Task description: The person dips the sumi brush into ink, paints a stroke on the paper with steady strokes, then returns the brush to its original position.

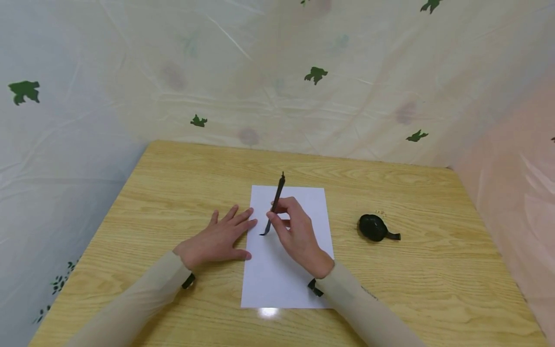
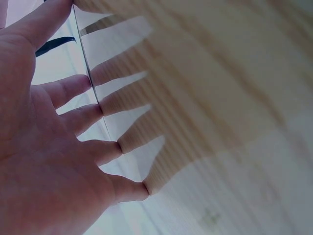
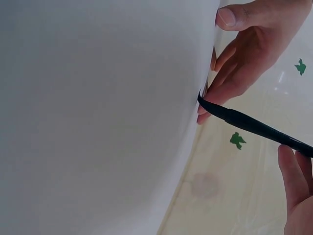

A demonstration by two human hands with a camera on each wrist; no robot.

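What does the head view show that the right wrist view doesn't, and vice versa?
Only the head view shows the black, rounded, short-handled dish and the beige sleeves. Only the right wrist view shows the palm side of the bare left hand. Both show the bare right hand holding a slim dark brush, white paper and green bird shapes on pale sheeting.

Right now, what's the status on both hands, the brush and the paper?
Left hand spread at left edge of paper. Right hand gripping brush, tip down at paper. Black dish right of paper, out of the way.
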